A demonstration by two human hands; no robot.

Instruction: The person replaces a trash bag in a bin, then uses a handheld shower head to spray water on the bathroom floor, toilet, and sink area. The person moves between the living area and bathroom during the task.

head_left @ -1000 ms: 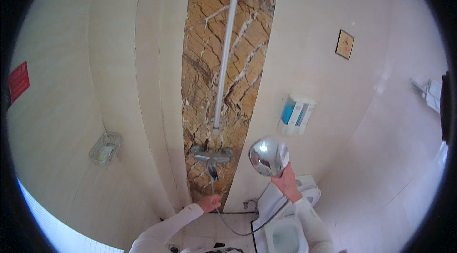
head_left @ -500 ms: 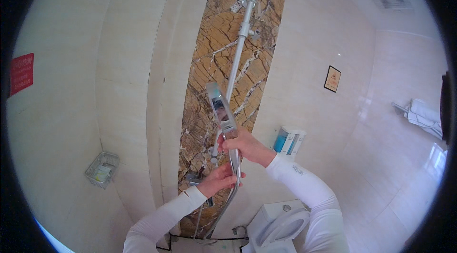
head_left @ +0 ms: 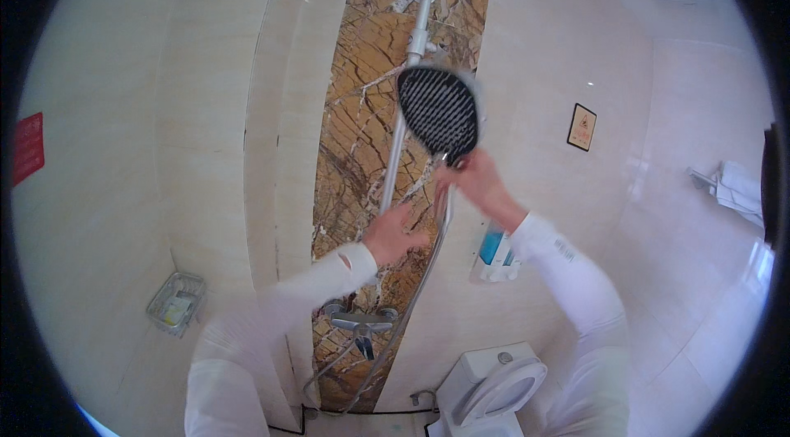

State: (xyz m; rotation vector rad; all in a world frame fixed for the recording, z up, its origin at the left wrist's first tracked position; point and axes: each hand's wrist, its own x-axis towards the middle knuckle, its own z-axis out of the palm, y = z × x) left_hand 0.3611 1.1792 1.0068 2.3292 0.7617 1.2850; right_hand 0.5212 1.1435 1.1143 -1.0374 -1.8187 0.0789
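A shower head [head_left: 439, 110] with a dark, ribbed spray face is held up in front of the wall rail. Around its handle the fingers of my right hand [head_left: 480, 186] are closed. A metal hose [head_left: 429, 272] hangs from that handle down past the mixer tap [head_left: 362, 323]. My left hand [head_left: 396, 236] is lower and to the left, fingers apart, with nothing in it, near the silver rail [head_left: 394, 165]. On the upper part of the rail sits a holder bracket [head_left: 419, 45], with no shower head in it.
Right of the brown marbled panel [head_left: 346, 149] hangs a soap dispenser [head_left: 495, 254] with blue liquid. Below stands a toilet [head_left: 485, 388] with its lid raised. A wire basket [head_left: 175, 303] is on the left wall, and a towel rack [head_left: 732, 188] is on the right wall.
My right hand has raised the shower head up and to the right, and its spray face has turned into view. My left hand has let go of the hose and moved up.
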